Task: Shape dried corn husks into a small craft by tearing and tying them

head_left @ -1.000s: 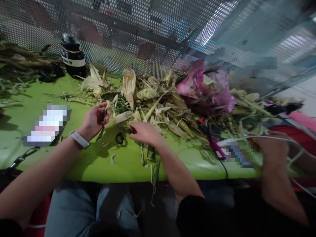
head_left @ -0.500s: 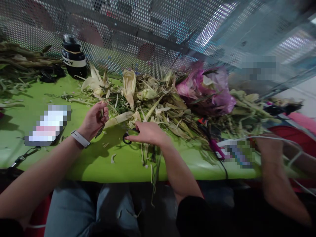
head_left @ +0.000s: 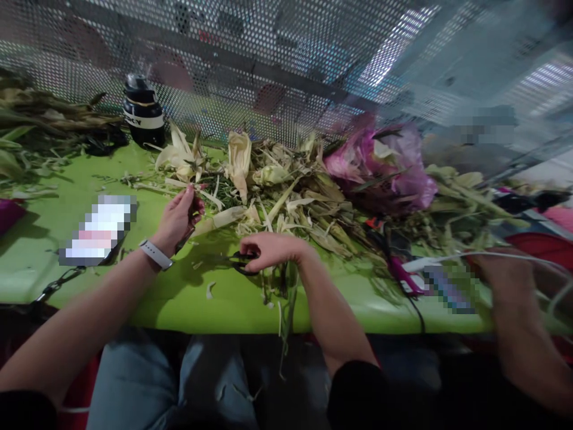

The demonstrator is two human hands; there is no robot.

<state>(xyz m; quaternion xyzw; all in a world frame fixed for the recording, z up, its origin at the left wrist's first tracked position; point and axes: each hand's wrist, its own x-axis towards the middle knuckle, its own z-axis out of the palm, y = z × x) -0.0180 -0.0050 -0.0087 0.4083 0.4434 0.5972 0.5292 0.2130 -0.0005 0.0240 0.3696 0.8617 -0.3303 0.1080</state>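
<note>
My left hand [head_left: 179, 215], with a white watch band [head_left: 156, 254] at its wrist, is closed, fingertips pinched above the green tabletop [head_left: 179, 310]. A dark, thin piece shows below its fingers, but I cannot make out what it is. In my right hand [head_left: 273, 251] is a pair of black-handled scissors [head_left: 244, 263], blades pointing left toward the left hand and blurred. Just beyond both hands lies a pale strip of corn husk [head_left: 219, 221]. Behind it, pale opened husks [head_left: 239, 158] rest among a heap of dry husks [head_left: 322, 206].
A dark bottle [head_left: 144, 113] stands at the back left by a perforated metal panel [head_left: 286, 65]. A phone [head_left: 101, 230] lies left of my left arm. A pink plastic bag [head_left: 385, 167] sits at back right. Another person's arm [head_left: 514, 298] reaches in from the right.
My right hand has drawn back from the husks toward the table's near edge, and the scissors now point left. My left hand stays pinched. The whole view has shifted slightly.
</note>
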